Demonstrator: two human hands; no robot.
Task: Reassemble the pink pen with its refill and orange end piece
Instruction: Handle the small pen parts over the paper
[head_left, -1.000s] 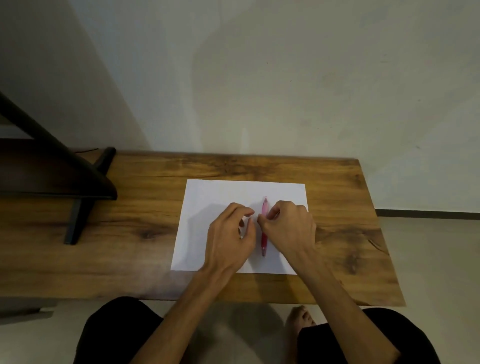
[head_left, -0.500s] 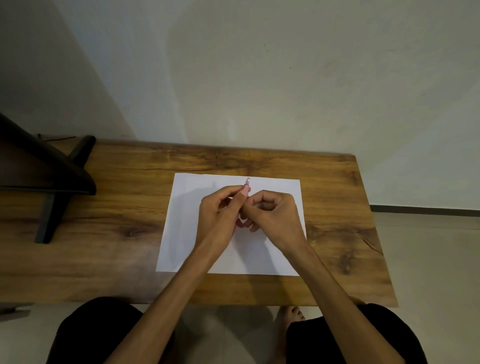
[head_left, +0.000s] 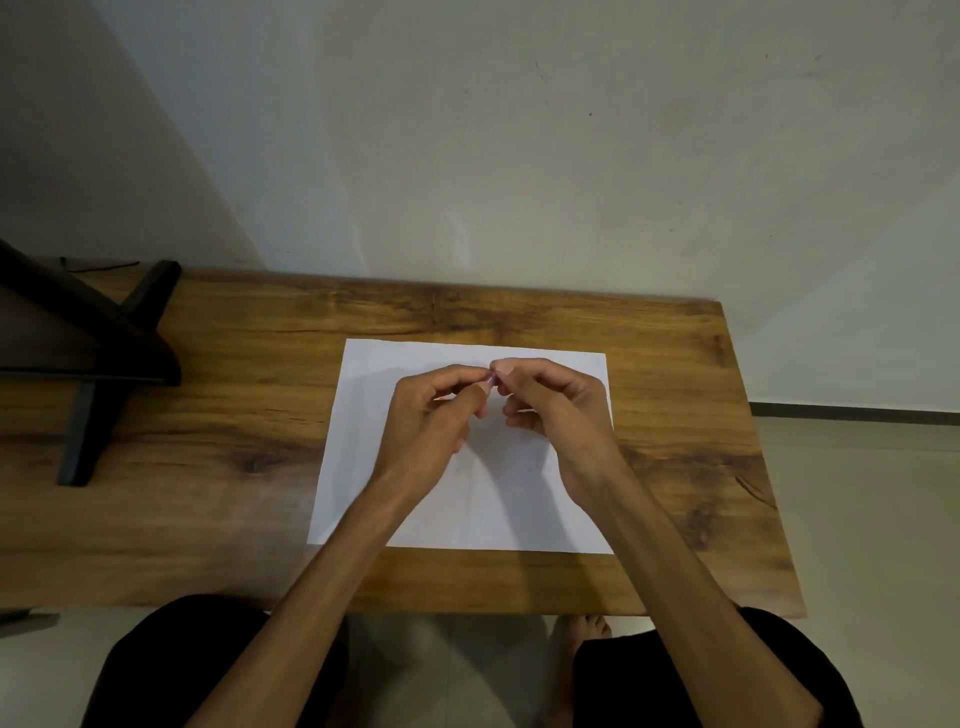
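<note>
My left hand (head_left: 431, 421) and my right hand (head_left: 550, 410) meet fingertip to fingertip above a white sheet of paper (head_left: 363, 467). Only a tiny pink tip of the pen (head_left: 491, 378) shows between the pinching fingers of both hands; the rest of the pen is hidden inside them. A sliver of orange-pink shows under my left fingers. The refill and the orange end piece cannot be told apart. Both hands are lifted a little off the sheet.
The paper lies on a wooden table (head_left: 208, 467) against a pale wall. A dark stand (head_left: 93, 353) with angled legs sits at the table's left end. My knees and a bare foot (head_left: 576, 639) show below the front edge.
The pen was lying on the paper under my hands a second ago; both hands have lifted it and closed around it, drawing together above the sheet. The camera has shifted slightly.
</note>
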